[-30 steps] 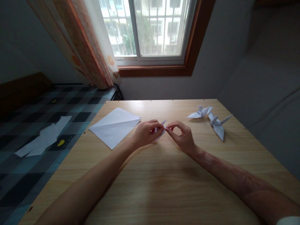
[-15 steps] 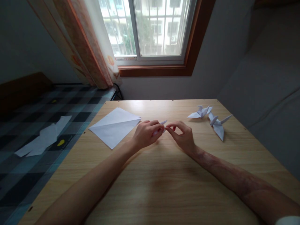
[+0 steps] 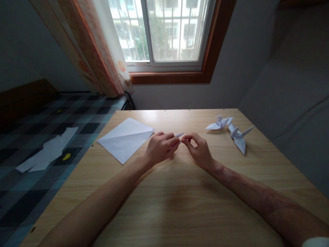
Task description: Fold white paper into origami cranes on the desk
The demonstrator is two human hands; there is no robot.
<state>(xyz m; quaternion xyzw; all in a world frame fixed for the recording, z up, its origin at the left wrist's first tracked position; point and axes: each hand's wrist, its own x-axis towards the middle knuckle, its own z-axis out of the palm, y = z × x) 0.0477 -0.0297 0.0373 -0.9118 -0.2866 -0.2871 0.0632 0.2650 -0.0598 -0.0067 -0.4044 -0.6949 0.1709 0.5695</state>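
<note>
Above the middle of the wooden table point(image 3: 159, 199), my left hand point(image 3: 161, 147) is closed around a small folded white paper point(image 3: 179, 135). A narrow point of that paper sticks out past the fingers; most of it is hidden by the hand. My right hand point(image 3: 197, 147) pinches at the paper's near tip with thumb and forefinger. Two finished white paper cranes, one crane point(image 3: 219, 124) farther back and another crane point(image 3: 239, 139) closer, stand to the right of my hands. A white paper sheet point(image 3: 125, 140) with a diagonal crease lies left of my left hand.
A bed point(image 3: 15, 192) with a checked cover adjoins the table's left side, with white paper scraps point(image 3: 50, 151) on it. Behind the table are a wall and a window point(image 3: 174, 31). A patterned curtain point(image 3: 89, 51) hangs at the left.
The fingers have shifted very slightly around the folded paper, and my right hand has edged a little to the left. The cranes and the sheet have stayed put.
</note>
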